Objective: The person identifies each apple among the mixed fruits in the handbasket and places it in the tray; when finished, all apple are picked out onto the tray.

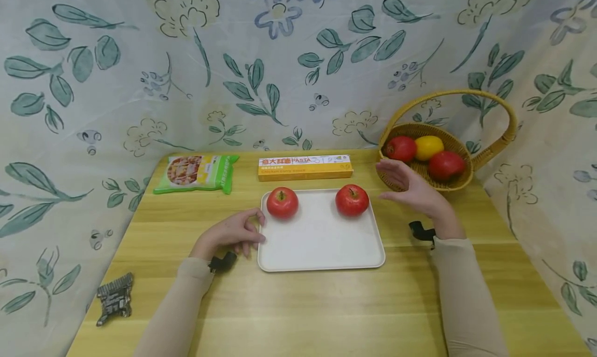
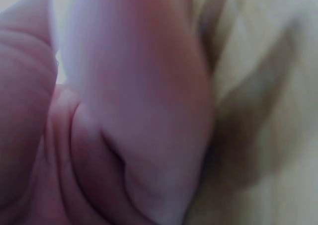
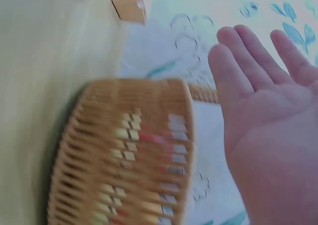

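My widest reference is the wooden bench (image 1: 326, 315), which carries everything I can work with. At its far right stands the wicker basket (image 3: 139, 92), handle up. The white tray (image 1: 322, 248) lies flat around the middle, with a pasta box (image 1: 305, 168) just beyond it and a green packet (image 1: 198, 174) further left.

The two hands are well apart, on opposite sides of the tray. My right hand (image 1: 417, 191) is just in front of the basket's left part, fingers extended, thumb away from them, holding nothing. The left hand (image 1: 235, 231) sits at the tray's left rim, fingers loosely bent, nothing visibly in its grasp; I can't tell whether its tips touch the rim. A small dark packet (image 1: 115, 299) lies well off at the near left.

Smallest are the fruits. A left red fruit (image 1: 282, 203) and a right red fruit (image 1: 352, 200) rest in the tray's far corners; two more reds (image 1: 446, 166) sit in the basket, with a yellow fruit (image 1: 429, 148) between them.

I read the step in hand as a reach between tray and basket, with the right hand leading. For a pick from the basket, I'd want that hand raised over the rim, clear of the handle, fingers closing round one fruit without nudging its neighbours.
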`<state>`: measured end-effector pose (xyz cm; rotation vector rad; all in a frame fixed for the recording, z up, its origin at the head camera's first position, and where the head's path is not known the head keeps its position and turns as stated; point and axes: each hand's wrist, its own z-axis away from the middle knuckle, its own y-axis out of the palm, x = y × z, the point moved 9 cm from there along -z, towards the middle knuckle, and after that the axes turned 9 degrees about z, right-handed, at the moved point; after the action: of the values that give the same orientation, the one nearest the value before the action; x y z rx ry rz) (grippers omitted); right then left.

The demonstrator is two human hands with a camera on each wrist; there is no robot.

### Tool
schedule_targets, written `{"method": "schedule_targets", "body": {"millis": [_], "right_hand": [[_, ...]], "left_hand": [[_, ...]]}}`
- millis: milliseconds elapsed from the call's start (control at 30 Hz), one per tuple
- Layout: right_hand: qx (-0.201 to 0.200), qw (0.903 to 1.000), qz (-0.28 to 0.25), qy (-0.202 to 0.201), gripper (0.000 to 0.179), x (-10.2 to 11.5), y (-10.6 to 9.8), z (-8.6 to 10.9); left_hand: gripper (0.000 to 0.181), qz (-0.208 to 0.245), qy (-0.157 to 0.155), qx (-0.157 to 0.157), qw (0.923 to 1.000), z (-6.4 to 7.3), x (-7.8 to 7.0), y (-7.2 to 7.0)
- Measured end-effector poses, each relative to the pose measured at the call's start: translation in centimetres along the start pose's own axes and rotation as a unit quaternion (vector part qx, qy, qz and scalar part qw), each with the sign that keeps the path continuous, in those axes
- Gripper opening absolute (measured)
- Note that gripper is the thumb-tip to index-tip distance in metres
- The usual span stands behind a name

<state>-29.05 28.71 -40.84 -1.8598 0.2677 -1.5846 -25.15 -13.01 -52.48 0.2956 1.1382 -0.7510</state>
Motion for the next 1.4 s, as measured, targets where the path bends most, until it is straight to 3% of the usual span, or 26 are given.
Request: {"method": "schedule_targets", "body": {"millis": [267,500,733,967,1400], "right_hand": [[-0.134,0.9908,0.010,0.018,0.077,-0.5,-5.1,2.0],[-0.212,0.9739,0.022,0.078,0.081,-3.2,-8.7,3.4],[-0.238,0.9621,0.015,0.133,0.089,-6.0,-10.5,4.0],[-0.240,0.9540,0.060,0.169,0.094,-7.7,-12.2,3.8],[-0.218,0.9531,0.087,0.191,0.096,-9.7,-13.9,3.4]], "left_hand": [[0.044,-0.008,0.003,0.001,1.0000,0.0,0.0,0.0],[0.045,0.002,-0.001,0.005,1.0000,-0.1,-0.1,0.1],[0.046,0.005,-0.005,0.002,1.0000,-0.1,-0.2,0.0],[0.045,0.001,-0.004,0.002,1.0000,-0.1,0.1,0.0],[0.046,0.009,-0.003,0.007,0.9999,-0.1,0.0,0.0]]}}
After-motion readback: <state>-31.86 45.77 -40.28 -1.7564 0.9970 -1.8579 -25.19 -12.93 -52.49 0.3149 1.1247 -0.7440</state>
